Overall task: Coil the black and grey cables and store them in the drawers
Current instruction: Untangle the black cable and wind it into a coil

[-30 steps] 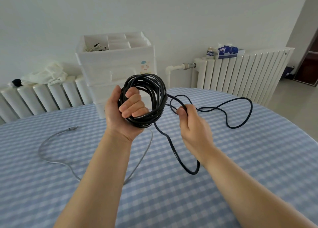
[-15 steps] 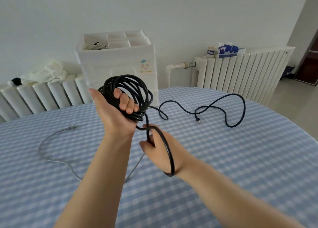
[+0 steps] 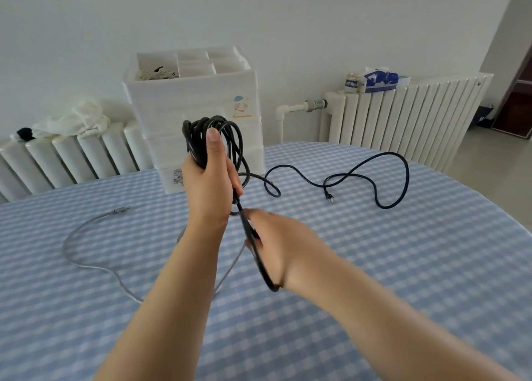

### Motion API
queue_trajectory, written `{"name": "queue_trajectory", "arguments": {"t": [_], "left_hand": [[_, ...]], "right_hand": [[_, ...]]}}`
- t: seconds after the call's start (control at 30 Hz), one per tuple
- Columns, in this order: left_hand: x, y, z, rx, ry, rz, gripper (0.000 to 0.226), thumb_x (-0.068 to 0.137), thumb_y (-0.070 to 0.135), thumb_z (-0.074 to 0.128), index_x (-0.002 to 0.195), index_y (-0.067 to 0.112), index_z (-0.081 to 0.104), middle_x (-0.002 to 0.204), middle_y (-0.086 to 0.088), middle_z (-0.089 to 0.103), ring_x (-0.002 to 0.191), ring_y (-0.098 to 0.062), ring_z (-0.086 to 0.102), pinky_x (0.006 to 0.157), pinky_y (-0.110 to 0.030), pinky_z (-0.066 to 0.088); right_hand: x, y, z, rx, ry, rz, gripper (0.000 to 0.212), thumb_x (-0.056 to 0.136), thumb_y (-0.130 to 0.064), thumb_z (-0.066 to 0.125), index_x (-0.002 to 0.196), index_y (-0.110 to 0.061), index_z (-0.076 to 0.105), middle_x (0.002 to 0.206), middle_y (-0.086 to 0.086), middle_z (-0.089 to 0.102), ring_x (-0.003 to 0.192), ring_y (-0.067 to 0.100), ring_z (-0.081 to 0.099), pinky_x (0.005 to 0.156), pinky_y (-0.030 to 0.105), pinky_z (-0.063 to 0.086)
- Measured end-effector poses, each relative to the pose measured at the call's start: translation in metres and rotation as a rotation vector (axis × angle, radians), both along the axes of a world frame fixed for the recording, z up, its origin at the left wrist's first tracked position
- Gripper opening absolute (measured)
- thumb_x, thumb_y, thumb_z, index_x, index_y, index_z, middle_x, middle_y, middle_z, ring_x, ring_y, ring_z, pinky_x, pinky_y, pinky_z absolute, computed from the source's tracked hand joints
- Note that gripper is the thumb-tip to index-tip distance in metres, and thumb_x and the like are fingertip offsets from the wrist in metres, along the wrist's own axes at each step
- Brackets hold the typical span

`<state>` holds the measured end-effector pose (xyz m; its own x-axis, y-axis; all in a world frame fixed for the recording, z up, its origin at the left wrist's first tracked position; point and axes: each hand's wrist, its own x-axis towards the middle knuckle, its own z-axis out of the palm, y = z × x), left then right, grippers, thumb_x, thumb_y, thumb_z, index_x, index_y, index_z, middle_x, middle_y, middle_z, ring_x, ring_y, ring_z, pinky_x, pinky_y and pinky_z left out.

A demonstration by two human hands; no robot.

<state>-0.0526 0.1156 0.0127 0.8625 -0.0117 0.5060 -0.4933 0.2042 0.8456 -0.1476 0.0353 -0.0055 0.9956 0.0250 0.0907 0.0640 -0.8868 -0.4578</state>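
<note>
The black cable point(image 3: 339, 176) trailed loose over the checked table point(image 3: 403, 265) in front of radiators and white drawers point(image 3: 195, 104); I saw its coiled part clenched in my left hand point(image 3: 210, 185), my right hand point(image 3: 276, 245) gripping a strand, the grey cable point(image 3: 86, 225) lying flat at left.

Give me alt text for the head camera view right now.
The left hand holds a coiled bundle of black cable upright while the right hand pulls its loose tail taut. The rest trails across the checked table; a grey cable lies uncoiled at left, before white drawers.
</note>
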Motion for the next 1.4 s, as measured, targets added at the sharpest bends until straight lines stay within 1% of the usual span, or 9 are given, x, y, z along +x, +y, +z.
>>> {"name": "queue_trajectory", "arguments": {"t": [0.13, 0.3, 0.5, 0.7, 0.87, 0.97, 1.1, 1.27, 1.4], "left_hand": [[0.004, 0.001, -0.003, 0.17, 0.013, 0.067, 0.057, 0.098, 0.044, 0.044, 0.06, 0.001, 0.049, 0.038, -0.003, 0.044, 0.033, -0.014, 0.043, 0.043, -0.023, 0.039], [0.005, -0.009, -0.008, 0.565, -0.038, 0.095, 0.041, 0.093, 0.049, 0.048, 0.071, 0.015, 0.049, 0.054, -0.003, 0.055, 0.046, -0.015, 0.053, 0.045, -0.026, 0.04], [0.01, -0.008, -0.016, 0.711, -0.214, 0.068, 0.054, 0.081, 0.074, 0.027, 0.063, 0.025, 0.037, 0.051, 0.001, 0.049, 0.051, -0.018, 0.048, 0.052, -0.034, 0.037], [0.011, -0.007, -0.019, 0.658, -0.227, -0.025, 0.066, 0.066, 0.093, 0.017, 0.06, 0.029, 0.034, 0.046, 0.01, 0.037, 0.045, -0.002, 0.043, 0.047, -0.018, 0.027], [0.009, -0.011, -0.019, 0.681, -0.124, -0.154, 0.053, 0.061, 0.076, 0.047, 0.069, 0.024, 0.046, 0.058, 0.012, 0.049, 0.051, 0.003, 0.047, 0.053, -0.012, 0.038], [0.008, -0.011, -0.017, 0.665, -0.073, -0.23, 0.057, 0.08, 0.072, 0.048, 0.07, 0.016, 0.048, 0.059, 0.005, 0.048, 0.055, -0.005, 0.047, 0.056, -0.017, 0.041], [0.005, -0.011, -0.014, 0.619, 0.116, -0.355, 0.054, 0.095, 0.048, 0.046, 0.078, -0.002, 0.056, 0.061, -0.009, 0.052, 0.055, -0.016, 0.05, 0.053, -0.023, 0.045], [0.0, -0.011, -0.018, 0.716, 0.115, -0.532, 0.033, 0.086, 0.017, 0.053, 0.054, 0.01, 0.053, 0.042, -0.001, 0.057, 0.04, -0.015, 0.054, 0.047, -0.021, 0.044], [-0.003, -0.012, -0.022, 0.803, 0.127, -0.57, 0.035, 0.077, 0.03, 0.048, 0.045, 0.017, 0.052, 0.041, -0.005, 0.055, 0.041, -0.022, 0.052, 0.048, -0.029, 0.043]], "right_hand": [[0.003, -0.003, -0.002, -0.156, -0.095, 0.016, 0.035, 0.1, -0.017, 0.044, 0.135, -0.017, 0.043, 0.119, 0.002, 0.055, 0.103, 0.027, 0.059, 0.081, 0.038, 0.051], [0.001, -0.01, 0.003, -0.074, 0.011, 0.091, 0.031, 0.097, -0.015, 0.045, 0.128, -0.014, 0.044, 0.101, 0.004, 0.055, 0.085, 0.022, 0.057, 0.073, 0.038, 0.05], [0.004, -0.021, 0.013, 0.733, 0.209, 0.079, 0.023, 0.08, 0.004, 0.056, 0.101, -0.005, 0.05, 0.088, 0.014, 0.06, 0.049, 0.008, 0.052, 0.04, 0.019, 0.037], [0.007, -0.041, 0.019, 1.404, 0.456, 0.015, 0.015, 0.091, 0.004, 0.05, 0.091, -0.007, 0.059, 0.081, 0.009, 0.061, 0.049, 0.005, 0.048, 0.039, 0.013, 0.032], [0.005, -0.053, 0.022, 1.22, 0.407, 0.052, 0.012, 0.089, -0.001, 0.058, 0.098, -0.004, 0.065, 0.086, 0.009, 0.068, 0.054, 0.006, 0.052, 0.043, 0.015, 0.038], [0.003, -0.06, 0.025, 1.096, 0.363, 0.051, 0.024, 0.089, 0.001, 0.06, 0.112, -0.004, 0.061, 0.092, 0.013, 0.071, 0.055, 0.007, 0.054, 0.043, 0.016, 0.04], [0.001, -0.064, 0.028, 0.914, 0.335, 0.156, 0.026, 0.089, 0.004, 0.058, 0.108, -0.013, 0.063, 0.088, 0.01, 0.071, 0.053, 0.008, 0.051, 0.041, 0.015, 0.035], [0.004, -0.066, 0.025, 0.894, 0.397, 0.213, 0.035, 0.091, 0.005, 0.054, 0.103, -0.025, 0.069, 0.083, 0.009, 0.066, 0.049, 0.007, 0.043, 0.039, 0.014, 0.024], [0.007, -0.072, 0.022, 0.934, 0.452, 0.222, 0.037, 0.091, 0.003, 0.054, 0.104, -0.027, 0.072, 0.084, 0.009, 0.066, 0.047, 0.005, 0.033, 0.043, 0.017, 0.014]]}}
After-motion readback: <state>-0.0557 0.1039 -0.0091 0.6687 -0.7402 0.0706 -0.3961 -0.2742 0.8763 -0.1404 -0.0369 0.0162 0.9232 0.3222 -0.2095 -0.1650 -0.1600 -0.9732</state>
